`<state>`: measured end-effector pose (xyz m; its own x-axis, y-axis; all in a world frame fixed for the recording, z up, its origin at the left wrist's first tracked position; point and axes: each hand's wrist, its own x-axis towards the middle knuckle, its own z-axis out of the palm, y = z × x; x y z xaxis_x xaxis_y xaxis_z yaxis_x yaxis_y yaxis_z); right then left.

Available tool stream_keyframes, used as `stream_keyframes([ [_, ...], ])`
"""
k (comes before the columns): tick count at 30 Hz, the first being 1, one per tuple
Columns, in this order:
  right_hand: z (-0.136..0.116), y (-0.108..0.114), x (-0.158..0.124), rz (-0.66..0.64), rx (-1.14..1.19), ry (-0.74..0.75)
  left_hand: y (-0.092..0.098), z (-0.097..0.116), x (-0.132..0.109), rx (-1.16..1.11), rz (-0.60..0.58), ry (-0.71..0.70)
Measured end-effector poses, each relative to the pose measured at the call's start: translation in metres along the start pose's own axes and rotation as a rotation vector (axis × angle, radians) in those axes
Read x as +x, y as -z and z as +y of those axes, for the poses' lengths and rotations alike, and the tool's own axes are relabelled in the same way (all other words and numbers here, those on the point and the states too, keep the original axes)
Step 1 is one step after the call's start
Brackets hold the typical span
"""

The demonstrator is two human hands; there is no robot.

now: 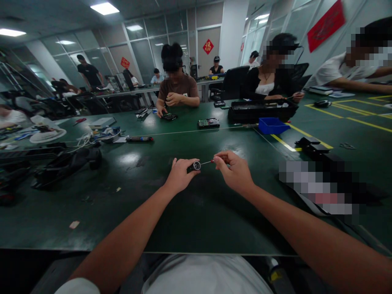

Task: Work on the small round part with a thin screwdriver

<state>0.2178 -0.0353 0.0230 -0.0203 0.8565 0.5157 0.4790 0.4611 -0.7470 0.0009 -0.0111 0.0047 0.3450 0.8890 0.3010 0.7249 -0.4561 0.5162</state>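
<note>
Above the middle of the green table, my left hand (180, 173) is closed around a small dark cylindrical part (196, 165) with a pale metallic ring at its round end. That end faces toward me and to the right. In my right hand (232, 169) is a thin screwdriver (208, 162) with a red handle, pinched between thumb and fingers. Its metal shaft points left, and the tip meets or lies right by the ringed end; whether it touches I cannot tell. Most of the handle is hidden by my fingers.
A pen-shaped tool (139, 139) lies to the left, beyond it a bundle of cables (105, 134). Ahead are a circuit-board device (208, 123), a blue bin (272, 125) and a long black casing (263, 111). Black parts (67, 165) lie left. Co-workers sit across the table.
</note>
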Motion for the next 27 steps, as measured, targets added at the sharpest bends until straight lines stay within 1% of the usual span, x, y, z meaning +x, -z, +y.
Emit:
stream_keyframes([
  [3, -0.003, -0.001, -0.001, -0.038, -0.001, 0.047, -0.001, -0.001, 0.000, 0.010, -0.004, -0.001],
  [5, -0.005, -0.002, -0.002, -0.051, -0.033, 0.049, -0.001, -0.001, -0.001, 0.022, -0.018, -0.001],
  [8, -0.005, -0.005, -0.003, -0.007, -0.023, 0.024, -0.001, 0.000, 0.000, 0.045, -0.026, -0.007],
  [10, -0.002, -0.009, -0.001, 0.032, 0.083, -0.026, 0.001, 0.001, 0.001, 0.067, -0.011, 0.000],
  [12, 0.005, -0.012, 0.003, 0.066, 0.264, -0.100, 0.004, 0.002, 0.002, 0.073, 0.025, 0.011],
  [13, 0.009, -0.013, 0.005, 0.081, 0.367, -0.140, 0.006, 0.003, 0.002, 0.071, 0.045, 0.000],
  [15, 0.019, -0.014, 0.011, 0.097, 0.575, -0.252, 0.009, 0.002, 0.002, 0.087, 0.064, -0.065],
  [17, 0.029, -0.013, 0.017, 0.035, 0.704, -0.354, 0.011, 0.000, 0.002, 0.136, 0.025, -0.129],
  [19, 0.038, -0.012, 0.021, 0.046, 0.653, -0.389, 0.010, -0.003, 0.002, 0.176, -0.050, -0.123],
  [21, 0.042, -0.011, 0.022, 0.072, 0.545, -0.359, 0.008, -0.006, 0.002, 0.173, -0.101, -0.083],
  [23, 0.040, -0.011, 0.020, 0.069, 0.467, -0.305, 0.005, -0.007, 0.002, 0.155, -0.108, -0.062],
  [27, 0.027, -0.009, 0.014, 0.054, 0.355, -0.191, 0.004, -0.004, 0.002, 0.109, -0.093, -0.027],
])
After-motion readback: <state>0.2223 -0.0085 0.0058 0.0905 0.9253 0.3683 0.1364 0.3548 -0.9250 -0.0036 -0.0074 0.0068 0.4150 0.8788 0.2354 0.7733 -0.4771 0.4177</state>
